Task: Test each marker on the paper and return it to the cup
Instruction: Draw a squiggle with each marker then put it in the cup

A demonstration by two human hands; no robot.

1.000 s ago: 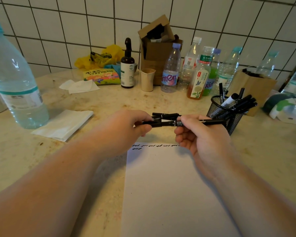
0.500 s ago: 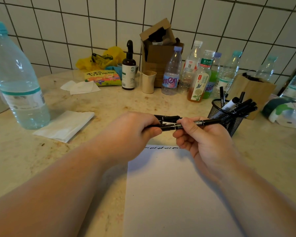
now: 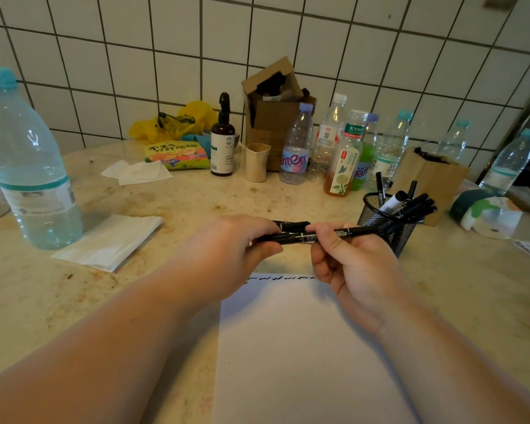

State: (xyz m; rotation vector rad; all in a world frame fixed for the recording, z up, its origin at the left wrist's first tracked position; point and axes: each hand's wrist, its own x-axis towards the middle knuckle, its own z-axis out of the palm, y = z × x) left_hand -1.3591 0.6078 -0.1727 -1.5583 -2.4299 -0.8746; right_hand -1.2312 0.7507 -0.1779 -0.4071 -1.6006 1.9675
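So we see both hands meeting above the top edge of the paper (image 3: pixel 303 347). Our left hand (image 3: pixel 230 255) curls its fingers round the left end of a black marker (image 3: pixel 300 237); our right hand (image 3: pixel 355 264) pinches the same marker near its middle between thumb and forefinger, other fingers folded under. The marker lies roughly level, its right end reaching toward the mesh cup (image 3: pixel 389 228). A second black marker (image 3: pixel 291 225) sits just behind the first one, by the left fingers; we cannot tell whether it is held or lying on the counter.

The paper lies flat on the stone counter (image 3: pixel 196 203), a row of short black squiggles (image 3: pixel 279 277) along its top edge. The mesh cup stands right of the hands, holding several markers (image 3: pixel 410 203), tips leaning right.

Further out: a big water bottle (image 3: pixel 28 166) far left, a folded napkin (image 3: pixel 110 243) beside it. Along the tiled wall, a brown pump bottle (image 3: pixel 223 142), a small beige cup (image 3: pixel 257 162), a cardboard box (image 3: pixel 273 117), a cluster of drink bottles (image 3: pixel 343 154).
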